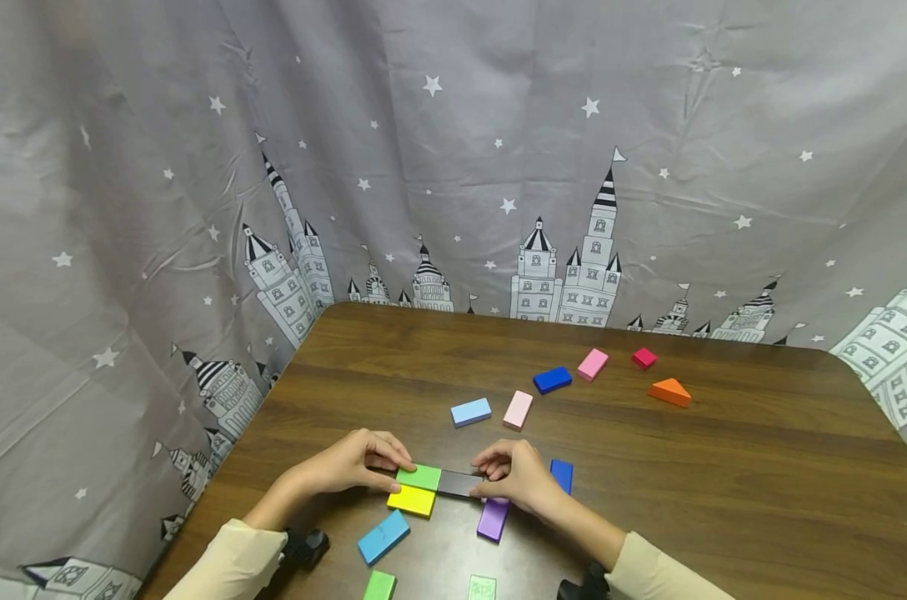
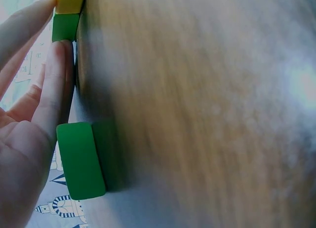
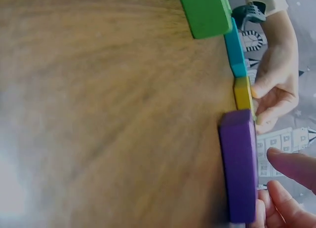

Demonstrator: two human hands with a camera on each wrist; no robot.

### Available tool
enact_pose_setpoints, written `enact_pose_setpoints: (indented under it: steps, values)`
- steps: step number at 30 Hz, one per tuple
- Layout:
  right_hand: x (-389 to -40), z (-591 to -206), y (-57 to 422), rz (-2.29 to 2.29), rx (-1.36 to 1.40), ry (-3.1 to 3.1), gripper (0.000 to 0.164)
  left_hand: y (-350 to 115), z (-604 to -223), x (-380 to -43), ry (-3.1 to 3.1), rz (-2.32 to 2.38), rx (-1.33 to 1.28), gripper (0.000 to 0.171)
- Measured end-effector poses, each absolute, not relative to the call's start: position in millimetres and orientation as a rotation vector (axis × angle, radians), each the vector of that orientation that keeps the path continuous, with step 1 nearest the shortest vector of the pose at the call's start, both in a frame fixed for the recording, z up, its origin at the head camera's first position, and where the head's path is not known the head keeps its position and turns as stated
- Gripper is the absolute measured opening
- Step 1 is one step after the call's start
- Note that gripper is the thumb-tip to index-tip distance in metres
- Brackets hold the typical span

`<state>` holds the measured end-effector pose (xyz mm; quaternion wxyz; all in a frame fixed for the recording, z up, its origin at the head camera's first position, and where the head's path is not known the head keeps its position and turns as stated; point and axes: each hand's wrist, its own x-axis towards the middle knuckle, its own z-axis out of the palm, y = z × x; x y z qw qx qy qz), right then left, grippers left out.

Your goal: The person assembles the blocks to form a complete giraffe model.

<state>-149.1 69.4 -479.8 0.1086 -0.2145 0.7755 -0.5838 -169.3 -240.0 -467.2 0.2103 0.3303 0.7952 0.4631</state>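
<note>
My left hand [image 1: 363, 461] pinches a green block [image 1: 419, 477] lying flat, with the index finger at its far edge and the thumb by the yellow block [image 1: 412, 501]. That yellow block lies along the green one's near side. A dark grey block [image 1: 458, 483] meets the green block's right end. My right hand [image 1: 519, 479] holds the grey block's right end between thumb and fingers. Just below that hand lies a purple block [image 1: 493, 521], which stands large before the right fingers [image 3: 284, 201] in the right wrist view and hides the grey block there.
Nearer me are a light-blue block [image 1: 383, 537], a green block [image 1: 380, 586] and a pale green block [image 1: 482, 588]. A blue block [image 1: 562, 475] lies beside the right hand. Farther back are pink and blue blocks, a red block [image 1: 644, 358] and an orange triangle [image 1: 669, 392].
</note>
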Motion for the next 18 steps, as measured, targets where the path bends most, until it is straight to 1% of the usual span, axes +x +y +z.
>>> enact_pose_setpoints:
  steps: [3, 8, 18]
  values:
    - [-150, -477, 75, -1.698, -0.626, 2.299, 0.027, -240, -466, -169, 2.207, 1.293, 0.924, 0.027]
    - [-148, -475, 86, -1.637, -0.699, 2.317, 0.023, -239, -466, -169, 2.203, 1.299, 0.919, 0.027]
    - [-146, -482, 102, -1.572, -0.789, 2.235, 0.034, -239, -468, -169, 2.207, 1.292, 0.923, 0.027]
